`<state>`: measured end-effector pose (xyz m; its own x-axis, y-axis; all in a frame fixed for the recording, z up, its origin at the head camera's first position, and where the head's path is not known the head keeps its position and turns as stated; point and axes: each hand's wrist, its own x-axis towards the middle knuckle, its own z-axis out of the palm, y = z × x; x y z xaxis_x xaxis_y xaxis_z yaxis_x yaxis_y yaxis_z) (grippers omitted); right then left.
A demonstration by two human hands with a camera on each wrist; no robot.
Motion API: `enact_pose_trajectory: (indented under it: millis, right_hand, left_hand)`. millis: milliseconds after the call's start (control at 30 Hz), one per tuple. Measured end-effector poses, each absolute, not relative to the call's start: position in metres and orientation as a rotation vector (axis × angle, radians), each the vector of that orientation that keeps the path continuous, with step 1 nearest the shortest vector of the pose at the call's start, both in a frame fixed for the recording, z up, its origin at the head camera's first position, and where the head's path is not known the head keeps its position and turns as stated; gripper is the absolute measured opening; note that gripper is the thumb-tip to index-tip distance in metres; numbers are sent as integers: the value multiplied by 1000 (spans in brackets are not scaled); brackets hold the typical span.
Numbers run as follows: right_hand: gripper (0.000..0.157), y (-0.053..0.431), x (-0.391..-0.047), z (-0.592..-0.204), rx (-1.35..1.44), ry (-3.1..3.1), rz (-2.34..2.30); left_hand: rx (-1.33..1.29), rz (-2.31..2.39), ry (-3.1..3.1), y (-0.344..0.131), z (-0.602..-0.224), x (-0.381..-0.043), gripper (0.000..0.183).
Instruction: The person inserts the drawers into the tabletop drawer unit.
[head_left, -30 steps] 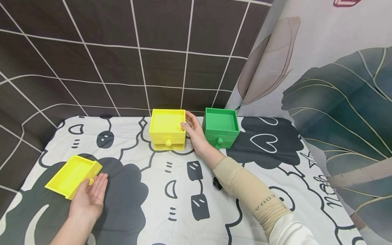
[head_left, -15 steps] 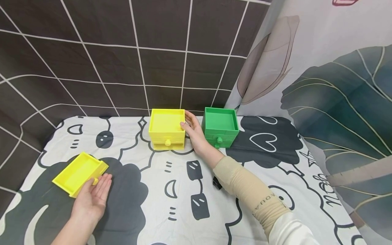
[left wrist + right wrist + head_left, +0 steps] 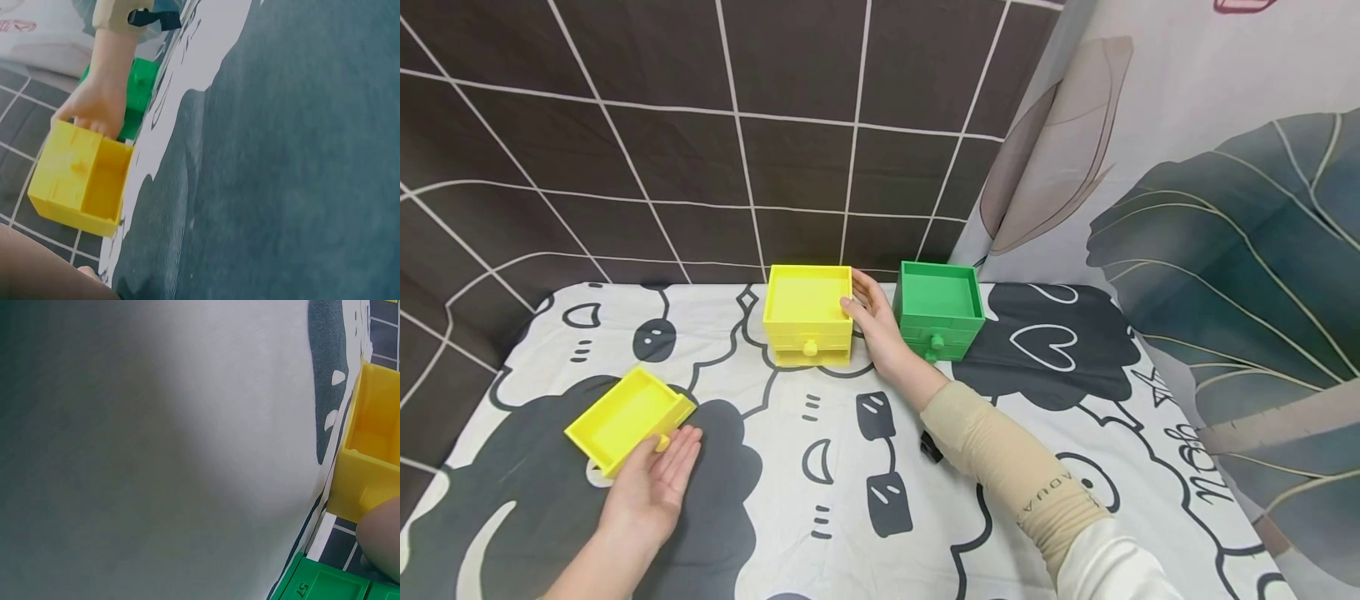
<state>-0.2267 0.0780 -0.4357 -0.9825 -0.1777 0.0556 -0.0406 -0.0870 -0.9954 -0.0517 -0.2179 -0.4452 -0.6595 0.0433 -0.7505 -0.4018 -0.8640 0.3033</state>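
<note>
My left hand point(image 3: 651, 487), palm turned up, holds a small yellow drawer point(image 3: 628, 417) by its front end, thumb beside the round knob. The drawer is tilted and has nothing inside. At the back middle stands a yellow mini drawer cabinet point(image 3: 808, 300); its lower slot gapes, shown as a hollow in the left wrist view. My right hand point(image 3: 880, 325) grips the cabinet's right side, thumb over the top rim and fingers along the side wall. In the right wrist view only a finger point(image 3: 381, 534) shows against the yellow cabinet point(image 3: 359, 487).
A green drawer cabinet point(image 3: 940, 308) stands just right of my right hand. Behind both cabinets hangs a dark gridded cloth point(image 3: 797, 167). A patterned sheet point(image 3: 820, 500) covers the surface. A small black object point(image 3: 930, 446) shows beside my right sleeve.
My left hand has moved right and slightly up with the yellow drawer, bringing it closer to the yellow cabinet. The right hand and both cabinets have stayed in place.
</note>
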Motion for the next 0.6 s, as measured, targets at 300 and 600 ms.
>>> enact_pose_trajectory:
  millis: [300, 600]
  right_hand:
    - [63, 78, -226, -436, -243, 2055, -2234]
    - [63, 78, -226, -435, -230, 2068, -2220]
  left_hand:
    - [-1039, 2453, 942, -198, -442, -50, 25]
    - [-933, 2389, 1164, -180, -442, -49, 24]
